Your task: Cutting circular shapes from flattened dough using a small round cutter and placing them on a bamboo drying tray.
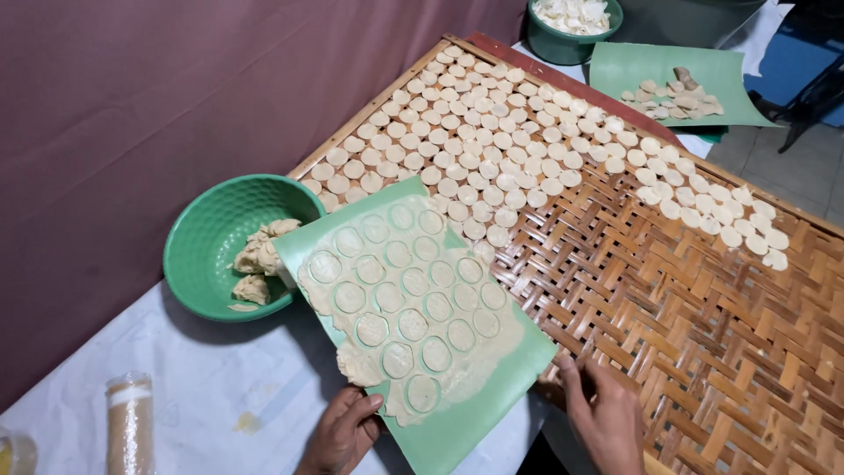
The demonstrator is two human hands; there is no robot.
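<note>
Two hands grip green sheet [440,352] edges: left hand [343,431], right hand [607,413]. Cut dough rounds [400,303] unlifted between them; woven tray [703,317] beyond is half filled with discs [479,132].

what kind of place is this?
Likely a small home-style food workshop making dough crackers: a woven bamboo tray covered with dough discs, a green sheet of cut dough, and a green bowl of scraps.

Dough sheet [413,312] right of bowl [211,237], overlapping tray [703,308].
</note>
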